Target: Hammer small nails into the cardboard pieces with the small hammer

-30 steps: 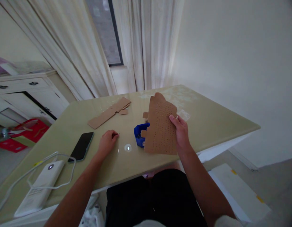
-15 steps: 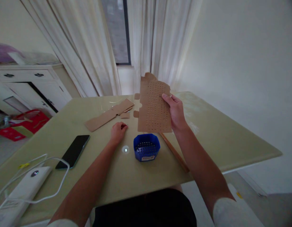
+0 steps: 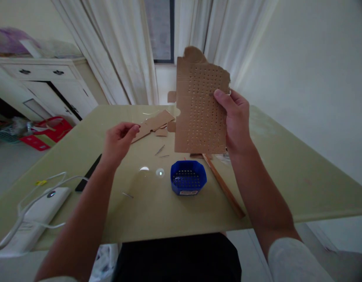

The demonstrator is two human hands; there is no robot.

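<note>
Holding a flat sheet of brown cardboard [image 3: 200, 113] upright above the surface [image 3: 286, 172], the right hand [image 3: 236, 119] gripped its right edge, thumb on the near face and fingers behind. The sheet was matte and stiff, punched with a regular grid of small holes, its top edge torn and two small tabs jutting from its left side. The left hand [image 3: 117, 141] hovered off the surface to the left of the sheet, forearm raised, its thumb and forefinger pressed together as a grip; whether anything thin sat between them could not be told. Below the sheet stood a small blue plastic basket [image 3: 188, 182], eight-sided with a perforated floor and a label on its near wall; its contents could not be made out. A long wooden stick [image 3: 224, 188] lay slanting just right of it. Thin metal needles [image 3: 160, 149] lay on the glossy, pale-green top, and further cardboard strips [image 3: 153, 123] lay behind the left hand.
</note>
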